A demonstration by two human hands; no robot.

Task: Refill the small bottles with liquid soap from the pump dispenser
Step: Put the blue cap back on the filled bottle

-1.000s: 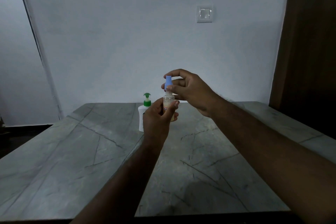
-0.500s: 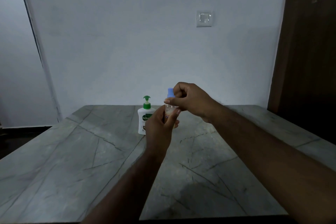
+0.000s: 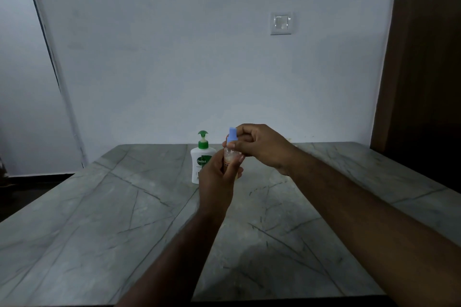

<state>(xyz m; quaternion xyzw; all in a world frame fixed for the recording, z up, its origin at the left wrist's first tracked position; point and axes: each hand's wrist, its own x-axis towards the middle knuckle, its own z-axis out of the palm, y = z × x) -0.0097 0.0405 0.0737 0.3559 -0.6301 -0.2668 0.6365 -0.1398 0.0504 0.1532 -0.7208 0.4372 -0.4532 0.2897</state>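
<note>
1. I see the left hand (image 3: 216,177) raised over the middle of the table (image 3: 99,219), forearm running up from the bottom edge, back of the hand toward me, fingers wrapped around the body of the small bottle (image 3: 229,157).
2. The bottle stands upright in that grasp, held above the tabletop; only its clear shoulder and a strip of reddish label show between the fingers.
3. The right hand (image 3: 259,147) comes in from the right, wrist bent, fingers curled and pinched on the blue cap (image 3: 232,134) at the top of the bottle.
4. The cap sits at the neck; I cannot tell whether it is screwed on or loose, because the fingertips cover the joint.
5. The pump dispenser (image 3: 202,159) stands upright on the table just behind and to the left of the left hand; its lower right side is hidden by that hand.
6. The bottle's base and its fill level are hard to make out in the dim light.
7. Both forearms are cut off by the lower frame edge.
8. A wall switch (image 3: 281,23) sits high on the far wall.
</note>
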